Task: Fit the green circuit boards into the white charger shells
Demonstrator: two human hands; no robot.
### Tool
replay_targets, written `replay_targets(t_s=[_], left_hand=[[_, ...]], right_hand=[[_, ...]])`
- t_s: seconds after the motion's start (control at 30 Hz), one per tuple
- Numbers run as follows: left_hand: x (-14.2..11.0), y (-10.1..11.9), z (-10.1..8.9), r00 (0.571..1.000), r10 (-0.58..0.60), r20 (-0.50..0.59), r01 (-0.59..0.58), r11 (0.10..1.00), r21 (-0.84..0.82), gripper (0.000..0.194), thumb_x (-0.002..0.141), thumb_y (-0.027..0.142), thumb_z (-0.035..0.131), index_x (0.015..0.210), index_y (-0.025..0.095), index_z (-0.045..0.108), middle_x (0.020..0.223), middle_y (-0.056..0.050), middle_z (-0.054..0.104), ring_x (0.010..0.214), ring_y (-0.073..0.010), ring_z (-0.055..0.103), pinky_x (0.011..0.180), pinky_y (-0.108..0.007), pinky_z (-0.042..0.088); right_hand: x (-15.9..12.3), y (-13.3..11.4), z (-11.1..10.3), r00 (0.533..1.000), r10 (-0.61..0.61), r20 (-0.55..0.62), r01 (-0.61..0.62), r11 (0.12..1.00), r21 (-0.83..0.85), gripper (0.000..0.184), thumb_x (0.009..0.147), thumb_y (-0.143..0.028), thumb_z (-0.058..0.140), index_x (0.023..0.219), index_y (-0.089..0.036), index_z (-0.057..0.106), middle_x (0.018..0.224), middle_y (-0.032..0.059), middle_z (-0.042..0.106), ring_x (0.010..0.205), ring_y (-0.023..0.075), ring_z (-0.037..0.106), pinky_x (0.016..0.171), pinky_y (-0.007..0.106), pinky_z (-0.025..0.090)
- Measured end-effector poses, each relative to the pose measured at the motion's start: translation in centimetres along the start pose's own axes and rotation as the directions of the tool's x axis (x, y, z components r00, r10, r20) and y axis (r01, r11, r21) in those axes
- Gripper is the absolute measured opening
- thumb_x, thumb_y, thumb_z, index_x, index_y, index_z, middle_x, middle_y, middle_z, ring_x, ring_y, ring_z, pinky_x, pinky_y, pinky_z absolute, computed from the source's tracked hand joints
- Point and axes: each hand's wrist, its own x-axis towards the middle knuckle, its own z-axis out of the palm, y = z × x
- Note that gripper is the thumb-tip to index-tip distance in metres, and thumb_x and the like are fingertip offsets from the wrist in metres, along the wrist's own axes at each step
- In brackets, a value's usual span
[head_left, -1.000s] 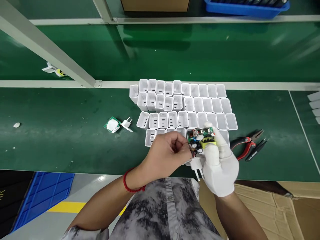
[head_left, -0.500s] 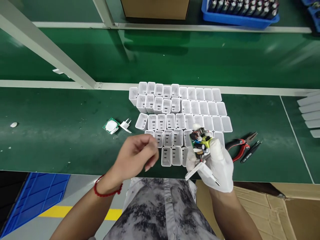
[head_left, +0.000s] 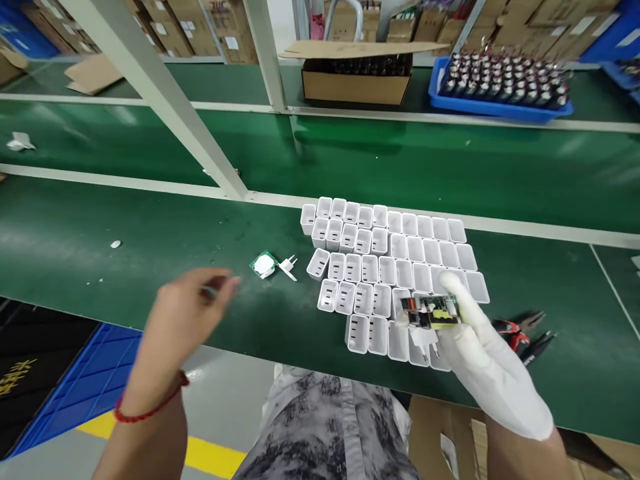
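Observation:
My right hand (head_left: pixel 485 357), in a white glove, grips a circuit board (head_left: pixel 431 311) crowded with components, above the front rows of white plastic cases. A white two-pin plug (head_left: pixel 424 339) hangs below the board. My left hand (head_left: pixel 187 317), bare and blurred by motion, is over the bench at left with its fingers curled. Whatever it may hold is hidden. To its right lies another circuit board (head_left: pixel 264 265) with a white round patch, beside a second white plug (head_left: pixel 288 267). The open-topped cases (head_left: pixel 358 335) stand in several rows, many showing dark slots inside.
Red-handled pliers (head_left: pixel 520 330) and dark tweezers (head_left: pixel 539 348) lie right of the cases. A slanting metal post (head_left: pixel 200 143) rises behind at left. On the upper shelf are an open carton (head_left: pixel 355 87) and a blue tray (head_left: pixel 500 110) of dark parts with wires.
The view has tilted up and swung left. My left hand has moved left, away from the cases. My right hand still holds the board, now turned with its plug hanging below.

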Motion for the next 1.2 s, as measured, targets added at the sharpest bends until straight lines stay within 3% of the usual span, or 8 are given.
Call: replay_targets(t_s=[0.07,0.17,0.3,0.47,0.73,0.87,1.0,1.2], left_hand=[[-1.4,3.5,2.2,0.928,0.185,0.325,-0.011,0.882,-0.471,0.021,0.084,0.038,0.074,0.101,0.024,0.075,0.09,-0.004,0.077,0.078,-0.0204,0.072,0.066,-0.028,0.059],[-2.9,7.9,6.6,0.657,0.461,0.596,0.369,0.492,-0.788,0.053,0.081,0.039,0.079,0.129,0.022,0.063,0.108,-0.012,0.076,0.09,-0.0221,0.076,0.08,-0.037,0.065],[-3.3,9.8,10.6,0.723,0.496,0.481,0.419,0.24,-0.876,0.048,0.075,0.031,0.087,0.119,0.02,0.069,0.1,-0.01,0.077,0.088,-0.0209,0.075,0.081,-0.035,0.065],[-3.2,9.6,12.0,0.767,0.566,0.301,0.249,0.169,-0.954,0.048,0.074,0.028,0.088,0.118,0.021,0.071,0.105,-0.01,0.078,0.089,-0.0202,0.074,0.087,-0.037,0.064],[0.2,9.2,11.0,0.58,0.625,0.523,0.174,0.532,-0.829,0.084,0.07,0.051,0.086,0.142,0.021,0.055,0.105,-0.01,0.075,0.083,-0.0209,0.073,0.075,-0.035,0.063],[8.1,5.1,10.1,0.866,0.414,0.28,-0.247,0.842,-0.48,0.054,0.084,0.038,0.074,0.133,0.022,0.06,0.12,-0.011,0.07,0.108,-0.0254,0.068,0.095,-0.043,0.058],[15.1,2.0,11.8,0.867,0.399,0.297,-0.267,0.877,-0.399,0.082,0.07,0.023,0.082,0.144,0.023,0.048,0.156,-0.012,0.047,0.148,-0.0332,0.04,0.121,-0.05,0.038],[16.6,1.5,12.7,0.885,0.35,0.307,-0.233,0.904,-0.358,0.065,0.068,0.017,0.078,0.13,0.015,0.057,0.133,-0.015,0.066,0.124,-0.0338,0.064,0.111,-0.052,0.049]], right_hand=[[0.2,-0.9,0.3,0.994,-0.102,0.045,0.106,0.989,-0.105,0.05,0.104,-0.041,0.043,0.153,-0.042,0.041,0.113,0.0043,0.072,0.096,0.0233,0.072,0.087,0.038,0.062],[0.7,-1.9,1.3,0.934,-0.313,0.173,0.357,0.859,-0.366,0.051,0.101,-0.034,0.05,0.151,-0.042,0.043,0.131,0.0079,0.063,0.115,0.0272,0.064,0.094,0.042,0.057],[1.2,-2.2,2.1,0.874,-0.437,0.215,0.477,0.683,-0.553,0.055,0.097,-0.035,0.06,0.15,-0.034,0.044,0.114,0.0126,0.065,0.101,0.0295,0.065,0.086,0.049,0.056],[0.5,-1.1,1.1,0.986,-0.159,0.053,0.168,0.932,-0.321,0.092,0.076,-0.063,0.076,0.155,-0.036,0.038,0.127,0.0111,0.066,0.109,0.0316,0.068,0.093,0.048,0.058],[1.0,1.7,-0.4,0.982,0.175,0.075,-0.184,0.972,0.143,0.072,0.06,-0.073,0.08,0.117,-0.028,0.077,0.117,0.0106,0.075,0.106,0.0377,0.072,0.087,0.038,0.063],[0.8,3.3,-0.9,0.974,0.201,-0.101,-0.188,0.974,0.126,0.068,0.069,-0.062,0.081,0.128,-0.03,0.071,0.129,0.009,0.07,0.127,0.0379,0.06,0.104,0.043,0.054],[1.8,2.9,-0.6,0.946,0.217,-0.24,-0.188,0.972,0.141,0.068,0.059,-0.05,0.092,0.122,-0.032,0.074,0.127,0.0065,0.071,0.126,0.0357,0.061,0.104,0.042,0.053],[3.9,1.5,0.2,0.949,0.041,-0.313,-0.018,0.997,0.076,0.058,0.065,-0.046,0.091,0.119,-0.033,0.075,0.118,0.0064,0.075,0.109,0.0319,0.071,0.097,0.047,0.06]])
